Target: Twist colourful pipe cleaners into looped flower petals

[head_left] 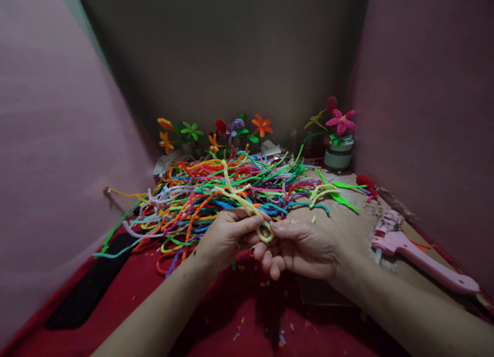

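Both hands meet in the middle over a pale yellow pipe cleaner (237,195) that is bent into a loop at its near end. My left hand (227,236) pinches it between thumb and fingers just above the loop, and its free ends point up and away. My right hand (297,249) has its thumb and forefinger closed on the right side of the loop; its other fingers are curled below. Behind the hands spreads a big heap of many-coloured pipe cleaners (193,184).
A pink glue gun (420,264) lies at right on a tan board (347,223). Fuzzy flowers (262,125) stand at the back; a pink flower (341,121) rises by a grey-green jar (338,156). Red-handled scissors (164,264) and a black strip (90,282) lie left on red cloth (231,321).
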{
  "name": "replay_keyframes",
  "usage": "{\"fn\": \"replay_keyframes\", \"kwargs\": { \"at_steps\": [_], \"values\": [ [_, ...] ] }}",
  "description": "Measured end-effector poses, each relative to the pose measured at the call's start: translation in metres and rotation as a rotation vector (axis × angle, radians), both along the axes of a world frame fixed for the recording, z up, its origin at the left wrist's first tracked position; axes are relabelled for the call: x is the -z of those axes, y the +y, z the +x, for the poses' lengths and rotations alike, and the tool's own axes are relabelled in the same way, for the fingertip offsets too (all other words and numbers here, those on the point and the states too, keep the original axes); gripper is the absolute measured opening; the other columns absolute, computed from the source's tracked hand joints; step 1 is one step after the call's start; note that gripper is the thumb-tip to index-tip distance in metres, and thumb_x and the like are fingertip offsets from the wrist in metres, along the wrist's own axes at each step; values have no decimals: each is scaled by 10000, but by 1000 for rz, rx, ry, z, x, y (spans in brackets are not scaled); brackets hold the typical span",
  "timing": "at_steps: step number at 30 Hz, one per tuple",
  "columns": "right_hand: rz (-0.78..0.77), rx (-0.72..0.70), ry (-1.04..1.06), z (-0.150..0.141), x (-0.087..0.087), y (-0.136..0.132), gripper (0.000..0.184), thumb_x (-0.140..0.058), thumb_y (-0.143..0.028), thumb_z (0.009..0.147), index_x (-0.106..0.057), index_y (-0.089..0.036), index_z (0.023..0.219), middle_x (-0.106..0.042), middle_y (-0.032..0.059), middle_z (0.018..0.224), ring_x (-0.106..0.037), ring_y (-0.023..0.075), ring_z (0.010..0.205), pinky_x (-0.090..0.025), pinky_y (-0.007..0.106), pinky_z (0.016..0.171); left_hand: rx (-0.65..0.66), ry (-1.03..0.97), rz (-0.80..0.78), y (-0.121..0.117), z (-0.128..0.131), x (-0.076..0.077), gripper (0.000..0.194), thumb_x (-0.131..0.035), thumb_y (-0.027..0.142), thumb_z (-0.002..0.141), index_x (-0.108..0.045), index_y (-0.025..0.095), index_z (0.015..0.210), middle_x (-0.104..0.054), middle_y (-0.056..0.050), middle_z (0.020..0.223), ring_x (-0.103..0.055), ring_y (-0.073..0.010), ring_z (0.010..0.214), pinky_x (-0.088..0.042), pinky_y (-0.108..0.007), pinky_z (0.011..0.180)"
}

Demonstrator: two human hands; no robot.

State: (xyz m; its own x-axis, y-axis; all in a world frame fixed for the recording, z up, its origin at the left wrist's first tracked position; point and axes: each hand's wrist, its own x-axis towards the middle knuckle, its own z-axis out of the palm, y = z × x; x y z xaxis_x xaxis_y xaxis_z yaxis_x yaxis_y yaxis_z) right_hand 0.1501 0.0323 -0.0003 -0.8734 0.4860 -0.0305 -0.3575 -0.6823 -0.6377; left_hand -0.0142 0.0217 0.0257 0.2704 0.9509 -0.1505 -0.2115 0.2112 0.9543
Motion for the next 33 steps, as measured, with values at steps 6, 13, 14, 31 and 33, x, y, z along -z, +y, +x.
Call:
{"fn": "replay_keyframes", "kwargs": {
  "at_steps": [6, 13, 14, 31, 33],
  "values": [
    [-70, 102, -30, -6, 8, -3, 137, -623, -207, 745, -604, -80, 793, -611, 35, 657, -560, 79, 497, -445, 184, 462, 3, 41, 31, -3, 4, -2, 162, -678, 256, 702, -661, 105, 757, -597, -26, 572, -544, -82, 453, -383, -159, 446],
    [-32, 199, -154, -11, 4, -6, 201, -690, -257, 684, -579, -90, 694, -573, 2, 554, -496, 54, 404, -372, 153, 359, 12, 69, 76, -4, 3, 0, 144, -663, 257, 717, -686, 124, 767, -527, 9, 512, -432, -44, 442, -312, -155, 452],
    [-27, 209, -174, -11, 4, -6, 211, -689, -267, 683, -578, -88, 692, -569, 1, 544, -490, 54, 395, -364, 155, 347, 15, 76, 89, -5, 3, 0, 143, -659, 257, 720, -689, 127, 773, -507, 17, 501, -416, -41, 441, -304, -155, 450],
    [356, 463, -601, -14, -6, -14, 236, -610, -342, 690, -488, -167, 591, -463, -71, 401, -314, 32, 284, -180, 170, 298, -263, 226, 166, -6, 5, -5, 200, -674, 299, 692, -636, 123, 605, -519, 21, 455, -422, -54, 407, -324, -177, 415],
    [355, 422, -563, -13, -8, -14, 230, -599, -369, 705, -504, -170, 638, -487, -65, 432, -354, 47, 301, -214, 172, 301, -290, 200, 189, -4, 2, -5, 196, -670, 295, 701, -624, 127, 611, -501, 31, 447, -410, -49, 407, -321, -174, 416]
  ]
}}
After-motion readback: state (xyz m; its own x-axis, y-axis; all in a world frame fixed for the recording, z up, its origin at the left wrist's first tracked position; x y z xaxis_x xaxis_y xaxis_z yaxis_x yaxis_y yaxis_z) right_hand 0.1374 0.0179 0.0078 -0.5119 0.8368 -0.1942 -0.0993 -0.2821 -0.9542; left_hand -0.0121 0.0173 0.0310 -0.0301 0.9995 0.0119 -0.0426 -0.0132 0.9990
